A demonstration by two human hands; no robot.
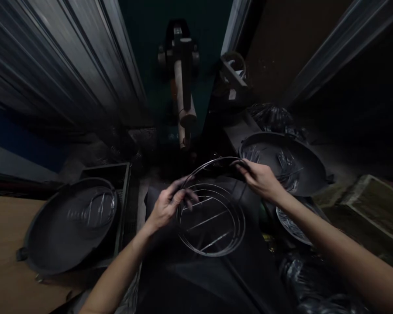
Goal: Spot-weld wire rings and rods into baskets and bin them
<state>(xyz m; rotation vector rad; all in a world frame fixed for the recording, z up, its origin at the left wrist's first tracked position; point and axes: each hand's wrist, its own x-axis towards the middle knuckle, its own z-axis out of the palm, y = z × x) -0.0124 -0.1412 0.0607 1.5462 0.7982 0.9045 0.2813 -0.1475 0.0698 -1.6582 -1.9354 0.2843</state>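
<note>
A thin metal wire ring (212, 161) arches between my two hands at the middle of the view. My right hand (258, 176) pinches it at its upper right, thumb and fingers closed. On its left side my left hand (168, 205) is closed about the wire, with fingertips blurred by motion. Just below hang or lie several round wire rings (239, 235) with straight metal bars (209, 220) across them; whether they are joined to the upper ring I cannot make out. Dark cloth or clothing (196, 283) is beneath.
A machine (183, 65) with a pale cylindrical bar stands ahead. At left, a dark round pan (65, 235) holds small wire pieces beside a dark crate (126, 196). A second pan (308, 170) with wire pieces is at right, above a smaller dish (294, 226) of wire bits.
</note>
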